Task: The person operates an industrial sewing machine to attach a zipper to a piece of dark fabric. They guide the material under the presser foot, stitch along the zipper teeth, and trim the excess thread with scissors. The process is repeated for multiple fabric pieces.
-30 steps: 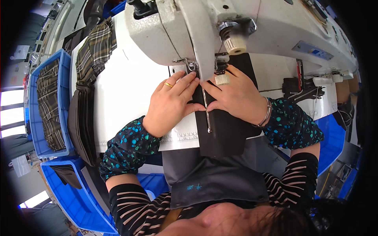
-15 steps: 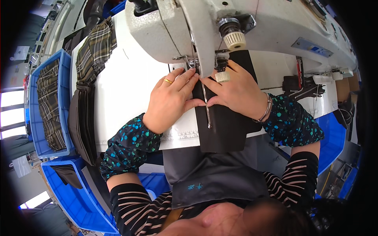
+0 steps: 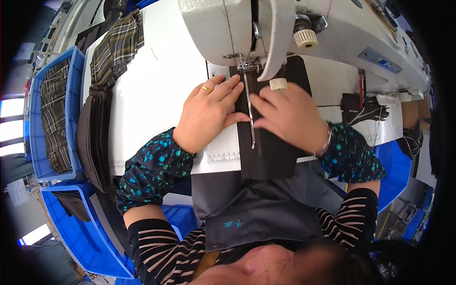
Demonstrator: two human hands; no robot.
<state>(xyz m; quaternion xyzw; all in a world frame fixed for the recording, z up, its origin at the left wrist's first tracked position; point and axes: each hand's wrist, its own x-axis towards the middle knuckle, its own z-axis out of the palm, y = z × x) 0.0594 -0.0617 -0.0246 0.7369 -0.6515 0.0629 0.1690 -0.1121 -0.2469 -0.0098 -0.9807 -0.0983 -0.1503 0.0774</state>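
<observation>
A dark fabric panel [image 3: 268,164] lies under the needle area of a sewing machine [image 3: 209,31], its near end hanging over the table edge. Along it runs a narrow zipper [image 3: 250,109] with metallic teeth, reaching up to the presser foot [image 3: 244,66]. My left hand [image 3: 204,111] rests flat at the panel's left edge, fingers stretched toward the foot and thumb at the zipper. Just right of the zipper, my right hand [image 3: 292,116] is slightly blurred over the panel. Its fingers are bent, the thumb apart from them, and nothing shows between them.
At left, plaid cloth [image 3: 116,47] and a stack of dark pieces [image 3: 95,137] lie beside a blue bin [image 3: 76,102] of plaid pieces. Another blue bin [image 3: 90,237] stands nearer. Dark zipper strips [image 3: 351,107] lie right of the machine, near red-handled scissors [image 3: 362,88].
My right hand has drawn back from the presser foot, its fingers now bent. My left hand stays nearly in place. The whole view has shifted slightly, with the machine head appearing farther right and up.
</observation>
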